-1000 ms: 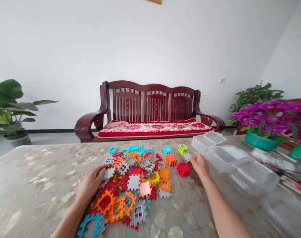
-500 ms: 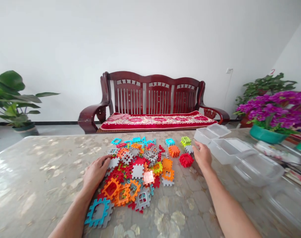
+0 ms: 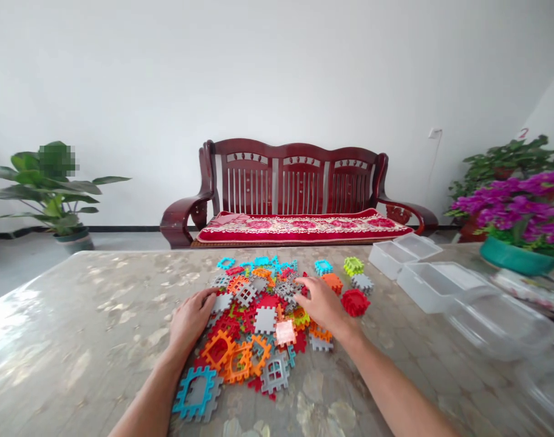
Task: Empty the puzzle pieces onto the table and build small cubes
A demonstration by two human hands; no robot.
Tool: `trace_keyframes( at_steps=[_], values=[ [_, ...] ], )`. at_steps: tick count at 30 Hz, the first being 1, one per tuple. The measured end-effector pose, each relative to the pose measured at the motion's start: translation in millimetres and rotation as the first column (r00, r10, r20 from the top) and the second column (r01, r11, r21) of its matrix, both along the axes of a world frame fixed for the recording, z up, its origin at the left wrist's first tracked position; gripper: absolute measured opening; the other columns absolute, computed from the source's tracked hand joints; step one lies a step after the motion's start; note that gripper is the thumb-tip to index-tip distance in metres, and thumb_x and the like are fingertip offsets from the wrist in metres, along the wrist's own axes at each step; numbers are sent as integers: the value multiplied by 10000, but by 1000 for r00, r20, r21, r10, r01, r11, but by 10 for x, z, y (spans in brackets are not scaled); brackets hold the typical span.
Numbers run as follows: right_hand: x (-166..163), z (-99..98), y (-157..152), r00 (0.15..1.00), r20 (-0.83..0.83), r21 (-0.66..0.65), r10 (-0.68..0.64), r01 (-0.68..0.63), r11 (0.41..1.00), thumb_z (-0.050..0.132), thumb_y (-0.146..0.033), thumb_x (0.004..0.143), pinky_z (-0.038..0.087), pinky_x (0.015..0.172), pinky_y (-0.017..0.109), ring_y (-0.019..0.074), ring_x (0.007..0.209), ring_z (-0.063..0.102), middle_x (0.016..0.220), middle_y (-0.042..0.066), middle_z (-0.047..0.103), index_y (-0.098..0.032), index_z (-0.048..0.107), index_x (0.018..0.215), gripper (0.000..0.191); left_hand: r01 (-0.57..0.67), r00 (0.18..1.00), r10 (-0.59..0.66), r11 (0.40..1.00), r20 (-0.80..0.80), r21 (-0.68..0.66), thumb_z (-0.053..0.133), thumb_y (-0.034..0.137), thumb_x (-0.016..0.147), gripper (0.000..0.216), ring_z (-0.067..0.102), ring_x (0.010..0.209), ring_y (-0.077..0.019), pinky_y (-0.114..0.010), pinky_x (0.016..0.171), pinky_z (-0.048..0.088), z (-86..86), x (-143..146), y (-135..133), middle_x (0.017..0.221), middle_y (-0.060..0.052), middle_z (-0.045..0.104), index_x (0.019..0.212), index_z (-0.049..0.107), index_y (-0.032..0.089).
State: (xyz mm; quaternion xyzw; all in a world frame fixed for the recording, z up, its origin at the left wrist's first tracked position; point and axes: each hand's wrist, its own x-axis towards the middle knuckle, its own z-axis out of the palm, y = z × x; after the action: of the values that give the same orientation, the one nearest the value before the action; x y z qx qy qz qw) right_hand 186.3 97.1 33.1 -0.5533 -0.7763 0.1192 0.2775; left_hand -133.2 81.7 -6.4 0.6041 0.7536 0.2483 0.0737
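Observation:
A loose heap of interlocking plastic building tiles [image 3: 265, 320] in red, orange, grey, blue and lime lies before me on the table. My left hand [image 3: 191, 317] rests at the heap's left edge, fingers extended, its fingertips by a plain grey tile [image 3: 223, 301]. Over the heap's right side reaches my right hand [image 3: 321, 304], thumb and forefinger apart, close to grey window tiles [image 3: 287, 290]; nothing shows between them. Right of the heap stand small sorted stacks: a blue stack [image 3: 323, 267], an orange stack [image 3: 333, 283], a lime stack [image 3: 353, 265], a grey stack [image 3: 362, 283] and a red stack [image 3: 355, 301].
Clear plastic boxes [image 3: 420, 285] with lids open stand along the table's right side. Behind them is a teal pot [image 3: 516, 255] of purple flowers. A wooden bench [image 3: 299, 182] with a red patterned cushion stands beyond the table [image 3: 122, 321]. A potted plant is at far left.
My right hand has moved left from the grey stack to the heap. My left hand stays at the heap's left edge. The whole view has shifted slightly.

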Motion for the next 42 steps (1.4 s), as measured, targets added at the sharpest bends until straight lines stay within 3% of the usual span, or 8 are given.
trace_keyframes(
  at_steps=[6, 11, 17, 22, 29, 32, 36, 42],
  values=[
    [-273, -15, 34, 974, 225, -23, -28, 34, 999, 634, -490, 778, 372, 979, 375, 256, 1125, 565, 1170, 80, 670, -244, 589, 1247, 531, 9, 1000, -9, 1000, 6, 8, 360, 410, 896, 400, 622, 1083, -241, -333, 896, 451, -31, -22, 15, 1179, 0, 691, 1124, 670, 303],
    [-349, -37, 64, 948, 304, 10, -98, 99, 995, 595, -543, 803, 383, 915, 353, 252, 1065, 581, 1095, 82, 679, -250, 656, 1110, 429, 8, 1000, -8, 1000, 25, 2, 353, 416, 899, 402, 620, 1086, -236, -335, 900, 446, -29, -15, 12, 1184, -3, 688, 1124, 665, 302],
    [-326, -62, 67, 955, 281, 47, -95, 85, 995, 547, -419, 872, 379, 870, 303, 212, 1005, 600, 1036, 52, 699, -253, 690, 1003, 255, -1, 999, 1, 1000, 32, -16, 340, 422, 901, 410, 605, 1115, -237, -345, 920, 438, -7, 4, -2, 1200, 3, 679, 1134, 654, 299],
    [-250, -22, 47, 970, 206, 101, -128, 109, 989, 476, -401, 924, 370, 775, 257, 182, 918, 620, 932, 34, 724, -251, 697, 912, 268, 0, 1000, 1, 1000, 26, -23, 332, 427, 903, 421, 598, 1134, -256, -392, 958, 426, -27, -10, 11, 1219, -9, 670, 1175, 628, 304],
    [-86, 76, -5, 968, 122, -62, -220, 229, 971, 343, -378, 976, 314, 590, 232, 142, 692, 617, 755, 41, 710, -211, 665, 756, 424, 89, 985, -98, 994, 141, 66, 292, 467, 911, 517, 569, 1192, -220, -334, 1017, 409, -93, -13, 80, 1301, -47, 618, 1297, 531, 220],
    [-47, -1, -4, 963, 140, -39, -229, 237, 971, 375, -363, 963, 356, 646, 227, 161, 801, 637, 851, 61, 714, -207, 685, 813, 378, 111, 984, -120, 991, 131, 76, 293, 470, 906, 533, 555, 1208, -224, -342, 1037, 393, -110, -5, 93, 1317, -58, 604, 1309, 522, 207],
    [-22, -110, 24, 972, 58, 18, -229, 228, 973, 437, -361, 934, 415, 812, 242, 175, 970, 628, 1064, 70, 693, -211, 655, 1106, 315, 104, 989, -108, 993, 103, 49, 299, 445, 911, 494, 567, 1185, -236, -368, 1032, 391, -111, 1, 90, 1300, -60, 614, 1276, 550, 225],
    [-57, -150, 77, 979, 45, 72, -197, 193, 979, 473, -333, 908, 401, 943, 269, 198, 1106, 570, 1155, 82, 660, -190, 641, 1142, 322, 99, 993, -101, 994, 65, 36, 324, 428, 917, 437, 590, 1141, -221, -342, 1000, 409, -73, 29, 69, 1263, -33, 639, 1226, 588, 265]
  ],
)
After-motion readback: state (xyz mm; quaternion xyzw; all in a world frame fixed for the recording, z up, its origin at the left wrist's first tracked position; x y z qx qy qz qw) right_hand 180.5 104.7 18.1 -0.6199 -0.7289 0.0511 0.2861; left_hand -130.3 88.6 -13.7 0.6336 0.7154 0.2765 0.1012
